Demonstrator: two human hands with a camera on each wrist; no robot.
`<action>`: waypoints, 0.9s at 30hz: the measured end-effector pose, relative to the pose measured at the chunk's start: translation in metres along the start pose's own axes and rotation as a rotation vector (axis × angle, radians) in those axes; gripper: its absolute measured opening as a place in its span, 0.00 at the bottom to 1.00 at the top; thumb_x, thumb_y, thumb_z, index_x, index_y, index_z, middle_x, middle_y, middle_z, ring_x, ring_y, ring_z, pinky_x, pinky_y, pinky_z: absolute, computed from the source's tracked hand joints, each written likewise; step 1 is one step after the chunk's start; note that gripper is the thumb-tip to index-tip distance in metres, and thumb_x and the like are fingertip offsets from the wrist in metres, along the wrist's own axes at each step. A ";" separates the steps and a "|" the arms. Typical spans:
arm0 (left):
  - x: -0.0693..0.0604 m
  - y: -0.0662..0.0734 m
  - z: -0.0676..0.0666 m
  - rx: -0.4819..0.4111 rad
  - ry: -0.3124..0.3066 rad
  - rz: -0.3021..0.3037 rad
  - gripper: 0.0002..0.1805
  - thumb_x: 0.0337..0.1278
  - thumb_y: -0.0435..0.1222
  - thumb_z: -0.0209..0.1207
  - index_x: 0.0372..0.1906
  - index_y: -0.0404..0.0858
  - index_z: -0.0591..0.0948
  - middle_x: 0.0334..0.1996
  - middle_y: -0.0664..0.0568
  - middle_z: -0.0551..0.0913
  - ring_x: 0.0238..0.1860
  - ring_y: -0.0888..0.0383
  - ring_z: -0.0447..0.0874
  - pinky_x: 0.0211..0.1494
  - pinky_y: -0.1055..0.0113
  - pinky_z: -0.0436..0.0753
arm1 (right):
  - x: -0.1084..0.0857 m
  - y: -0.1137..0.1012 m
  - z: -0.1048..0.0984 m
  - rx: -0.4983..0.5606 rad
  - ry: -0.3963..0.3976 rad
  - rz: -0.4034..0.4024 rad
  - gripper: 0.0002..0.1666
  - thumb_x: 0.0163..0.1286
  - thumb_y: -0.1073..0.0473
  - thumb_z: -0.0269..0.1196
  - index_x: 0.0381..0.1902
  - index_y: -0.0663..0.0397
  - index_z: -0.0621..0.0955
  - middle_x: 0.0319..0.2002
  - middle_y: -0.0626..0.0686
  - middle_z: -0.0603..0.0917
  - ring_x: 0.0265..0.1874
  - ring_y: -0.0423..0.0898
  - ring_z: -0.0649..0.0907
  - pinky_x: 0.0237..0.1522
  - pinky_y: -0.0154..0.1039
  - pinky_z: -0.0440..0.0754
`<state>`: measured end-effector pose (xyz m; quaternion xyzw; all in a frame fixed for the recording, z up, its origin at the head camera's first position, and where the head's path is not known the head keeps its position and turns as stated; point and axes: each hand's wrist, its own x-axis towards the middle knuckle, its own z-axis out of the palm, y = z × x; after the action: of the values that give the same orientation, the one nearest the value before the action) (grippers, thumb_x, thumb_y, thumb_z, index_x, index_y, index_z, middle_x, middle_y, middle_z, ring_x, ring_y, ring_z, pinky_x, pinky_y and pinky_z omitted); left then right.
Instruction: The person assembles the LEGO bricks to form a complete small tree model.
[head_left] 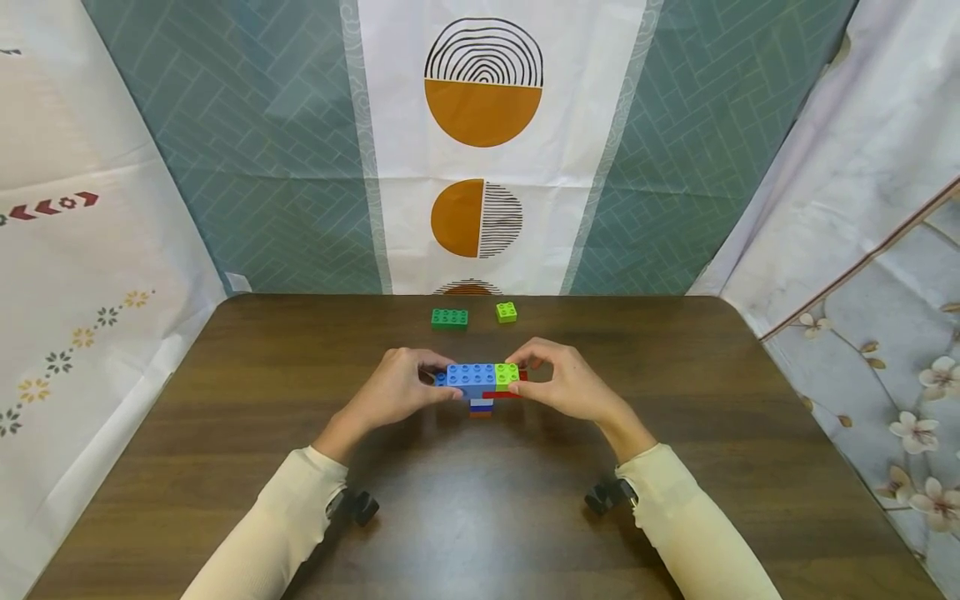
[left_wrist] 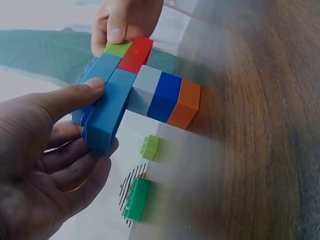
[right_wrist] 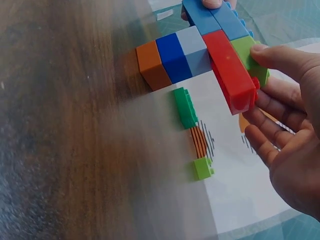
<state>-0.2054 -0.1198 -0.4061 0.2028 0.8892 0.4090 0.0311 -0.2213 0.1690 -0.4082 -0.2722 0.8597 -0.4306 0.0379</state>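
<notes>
A toy building-brick structure stands upright on the table. Its column has an orange brick [left_wrist: 184,104] at the bottom, a dark blue brick [left_wrist: 165,97], then a pale grey brick [left_wrist: 145,90]. Across the column lie a lower blue brick [left_wrist: 111,107] to the left and a red brick [right_wrist: 229,72] to the right. An upper blue brick [head_left: 471,380] and a lime green brick [head_left: 506,377] sit side by side on top. My left hand [head_left: 396,388] pinches the upper blue brick's left end. On the opposite end, my right hand [head_left: 564,382] pinches the lime green brick between thumb and fingers.
Near the table's [head_left: 300,350] far edge lie a loose green brick [head_left: 449,318] and a smaller loose lime brick [head_left: 506,312]. Behind that edge hangs a patterned cloth [head_left: 405,150]. More cloth hangs on both sides.
</notes>
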 end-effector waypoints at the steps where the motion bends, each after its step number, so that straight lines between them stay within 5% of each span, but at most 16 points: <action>1: 0.000 0.000 0.000 -0.003 0.000 -0.001 0.23 0.50 0.42 0.78 0.51 0.37 0.89 0.41 0.49 0.91 0.35 0.58 0.84 0.42 0.67 0.87 | 0.000 0.001 0.000 0.004 -0.001 0.005 0.17 0.63 0.57 0.75 0.50 0.45 0.86 0.47 0.46 0.85 0.50 0.59 0.79 0.55 0.62 0.80; 19: 0.004 -0.006 -0.003 -0.029 -0.048 0.034 0.26 0.51 0.48 0.77 0.52 0.39 0.88 0.46 0.50 0.90 0.39 0.58 0.86 0.48 0.64 0.89 | 0.000 0.003 -0.003 0.005 -0.008 0.032 0.18 0.63 0.53 0.75 0.51 0.44 0.86 0.48 0.46 0.86 0.50 0.57 0.80 0.57 0.61 0.81; 23: 0.006 -0.012 -0.008 -0.082 -0.070 0.039 0.24 0.58 0.51 0.72 0.53 0.41 0.87 0.46 0.52 0.90 0.41 0.57 0.86 0.50 0.64 0.88 | 0.001 0.005 -0.002 0.008 -0.007 0.018 0.18 0.63 0.54 0.75 0.51 0.44 0.86 0.48 0.45 0.86 0.49 0.52 0.80 0.57 0.61 0.81; 27: 0.011 -0.021 -0.017 -0.105 -0.021 0.040 0.21 0.68 0.51 0.64 0.55 0.40 0.87 0.48 0.52 0.90 0.45 0.54 0.86 0.55 0.60 0.87 | 0.002 0.006 0.000 0.021 -0.007 0.008 0.17 0.63 0.54 0.75 0.50 0.44 0.86 0.47 0.45 0.86 0.48 0.53 0.80 0.56 0.62 0.80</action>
<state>-0.2259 -0.1401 -0.4092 0.2229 0.8619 0.4535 0.0428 -0.2255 0.1711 -0.4128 -0.2699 0.8561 -0.4382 0.0457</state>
